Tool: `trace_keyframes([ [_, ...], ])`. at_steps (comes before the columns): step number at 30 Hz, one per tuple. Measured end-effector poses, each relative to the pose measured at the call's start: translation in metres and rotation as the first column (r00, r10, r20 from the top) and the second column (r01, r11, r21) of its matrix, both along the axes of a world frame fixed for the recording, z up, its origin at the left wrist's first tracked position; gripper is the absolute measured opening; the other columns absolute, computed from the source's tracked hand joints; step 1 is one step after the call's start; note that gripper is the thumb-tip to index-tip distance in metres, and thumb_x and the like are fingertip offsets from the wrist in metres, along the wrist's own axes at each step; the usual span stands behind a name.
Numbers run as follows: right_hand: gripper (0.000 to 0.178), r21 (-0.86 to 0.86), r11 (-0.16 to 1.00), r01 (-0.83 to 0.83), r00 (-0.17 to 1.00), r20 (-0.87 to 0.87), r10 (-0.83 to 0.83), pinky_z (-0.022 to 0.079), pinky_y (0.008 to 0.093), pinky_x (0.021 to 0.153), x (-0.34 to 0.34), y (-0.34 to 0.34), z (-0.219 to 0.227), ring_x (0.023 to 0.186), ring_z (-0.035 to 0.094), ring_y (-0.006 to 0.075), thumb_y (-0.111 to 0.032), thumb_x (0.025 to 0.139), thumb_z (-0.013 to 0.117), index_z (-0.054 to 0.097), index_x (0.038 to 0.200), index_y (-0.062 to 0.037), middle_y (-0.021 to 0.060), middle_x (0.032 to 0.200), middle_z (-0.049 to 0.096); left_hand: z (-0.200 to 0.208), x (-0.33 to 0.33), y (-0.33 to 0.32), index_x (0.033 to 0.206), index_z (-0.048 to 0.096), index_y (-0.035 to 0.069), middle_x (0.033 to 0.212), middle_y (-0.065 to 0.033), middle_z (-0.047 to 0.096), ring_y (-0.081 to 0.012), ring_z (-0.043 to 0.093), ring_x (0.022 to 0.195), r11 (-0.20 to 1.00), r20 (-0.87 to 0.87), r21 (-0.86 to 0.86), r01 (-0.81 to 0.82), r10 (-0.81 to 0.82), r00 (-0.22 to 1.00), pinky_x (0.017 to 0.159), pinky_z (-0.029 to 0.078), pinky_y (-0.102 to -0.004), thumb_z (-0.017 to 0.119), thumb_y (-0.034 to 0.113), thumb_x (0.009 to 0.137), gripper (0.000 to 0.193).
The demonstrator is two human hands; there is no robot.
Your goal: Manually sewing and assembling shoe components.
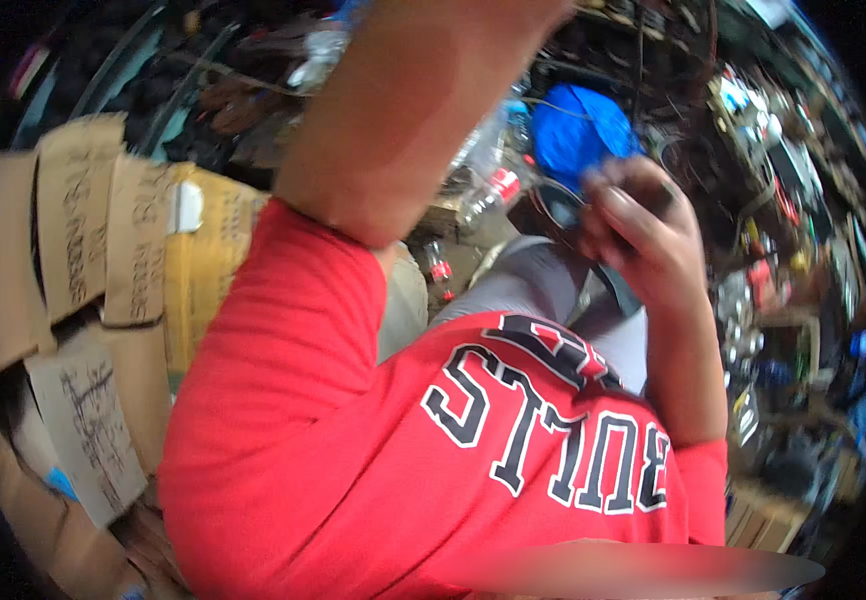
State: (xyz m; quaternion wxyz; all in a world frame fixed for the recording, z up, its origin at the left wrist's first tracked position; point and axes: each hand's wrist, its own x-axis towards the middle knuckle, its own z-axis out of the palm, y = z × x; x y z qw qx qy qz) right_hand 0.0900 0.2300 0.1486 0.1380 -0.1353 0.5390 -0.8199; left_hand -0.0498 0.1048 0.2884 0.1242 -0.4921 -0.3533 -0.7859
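My right hand (648,225) is lifted in front of my chest, with its fingers curled in toward the thumb. Motion smears the fingertips, and a small dark patch shows at the fingers; what they hold, if anything, I cannot make out. Just left of the fingers, and lower down, is a dark round thing with a pale rim (558,205). My left arm (393,120) reaches up and forward across the view. Its hand lies beyond the upper edge, so its fingers are hidden.
A blue plastic bag (578,135) lies beyond my right hand. Plastic bottles, one with a red label (503,187), lie by my grey-trousered legs (523,285). Flattened cardboard boxes (73,225) and a yellow carton (203,265) stand at left. Mixed scrap (768,290) crowds the right side.
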Motion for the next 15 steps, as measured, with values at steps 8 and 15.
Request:
trace_keyframes([
  [8,0.019,0.463,0.762,0.453,0.883,-0.353,-0.311,0.033,0.0184,0.044,0.035,0.071,0.031,0.050,0.045,0.0057,-0.016,0.083,0.061,0.058,0.091,0.0010,0.0049,0.069,0.060,-0.134,0.043,-0.048,0.077,0.053,0.009,0.057,0.0022,0.046,-0.0054,0.034,0.046,0.953,0.538,-0.255,-0.160,0.278,0.796,0.048,0.030,-0.0221,0.056,0.023,0.088,0.018],
  [15,0.009,0.859,0.511,-0.016,0.993,0.074,-0.092,0.033,0.0186,0.042,0.058,0.126,-0.008,0.046,0.044,0.0041,-0.002,0.075,0.062,0.064,0.082,0.0016,-0.0002,0.061,0.057,-0.057,0.013,-0.183,0.074,0.052,0.011,0.055,0.0046,0.038,-0.0077,0.035,0.047,0.757,0.239,-0.147,-0.637,0.652,0.720,0.046,0.028,-0.0221,0.053,0.027,0.090,0.022],
])
